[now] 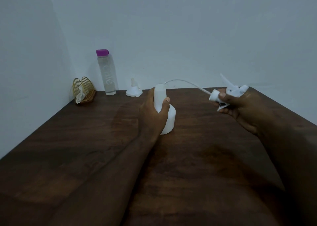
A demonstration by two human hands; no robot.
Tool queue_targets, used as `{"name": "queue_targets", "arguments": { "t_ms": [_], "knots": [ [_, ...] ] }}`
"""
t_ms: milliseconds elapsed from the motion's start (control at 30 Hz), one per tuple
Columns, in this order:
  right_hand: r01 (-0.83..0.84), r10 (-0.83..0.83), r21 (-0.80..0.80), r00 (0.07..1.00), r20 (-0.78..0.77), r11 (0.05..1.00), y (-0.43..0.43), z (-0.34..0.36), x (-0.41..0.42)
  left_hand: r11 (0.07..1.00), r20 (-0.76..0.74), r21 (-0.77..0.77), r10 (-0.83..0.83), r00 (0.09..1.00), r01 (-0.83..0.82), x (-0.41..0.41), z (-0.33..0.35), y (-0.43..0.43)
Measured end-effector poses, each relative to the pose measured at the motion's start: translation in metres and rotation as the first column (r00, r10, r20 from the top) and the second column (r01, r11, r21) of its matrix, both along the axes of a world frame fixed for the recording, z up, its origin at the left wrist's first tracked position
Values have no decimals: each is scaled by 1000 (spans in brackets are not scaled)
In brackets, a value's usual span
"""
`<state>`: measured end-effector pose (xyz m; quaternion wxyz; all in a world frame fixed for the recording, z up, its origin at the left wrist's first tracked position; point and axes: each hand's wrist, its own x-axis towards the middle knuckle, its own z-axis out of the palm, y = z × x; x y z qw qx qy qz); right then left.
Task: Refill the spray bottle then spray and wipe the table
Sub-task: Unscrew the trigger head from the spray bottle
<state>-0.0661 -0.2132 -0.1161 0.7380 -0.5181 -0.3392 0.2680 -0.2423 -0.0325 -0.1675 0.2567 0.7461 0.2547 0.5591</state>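
Spray bottle (165, 112) stands upright mid-tabletop, white, top open, left hand (154, 112) wrapped around its narrow neck, base on the wood. Trigger head (229, 92) is off and out to the right, right hand (240, 103) closed around it, held in the air; its dip tube (185, 81) arcs back left, tip at or just over the bottle mouth, can't tell if it's fully out. Step in hand looks like removing the sprayer before the refill.

To do it well: keep the left grip firm low on the neck so the light bottle doesn't tip, lift the head up rather than sideways so the tube clears the rim without flicking drips, lay the head down on the right, well apart from the bottle.

Funnel (134, 91) sits upside down at the far edge just left of the bottle, it probably goes in the mouth next. Water bottle (107, 72) with purple cap further left, cap on, looks nearly full. Gold wire holder (83, 90) with a tissue in the far left corner, likely for wiping. Dark wooden tabletop (85, 140) otherwise bare
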Motion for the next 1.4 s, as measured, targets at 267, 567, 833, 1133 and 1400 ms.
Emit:
{"name": "queue_targets", "arguments": {
  "t_ms": [267,567,833,1133,1400],
  "knots": [
    [-74,79,65,995,-65,995,0,-1,-3,1000,-12,-11,-5,1000,5,-2,1,-1],
    [-7,7,-10,999,-52,1000,0,-6,0,1000,-70,6,19,997,-18,1,-3,1],
    [5,-1,-63,998,59,998,-1,-7,1,999,-53,51,6,999,-3,1,-3,-1],
    [-72,73,61,997,-22,996,-2,-7,8,999,-33,38,-1,999,3,0,1,-4],
    [-51,50,22,998,39,998,0,-8,5,1000,-36,26,-1,999,2,1,0,-5]
  ]
}}
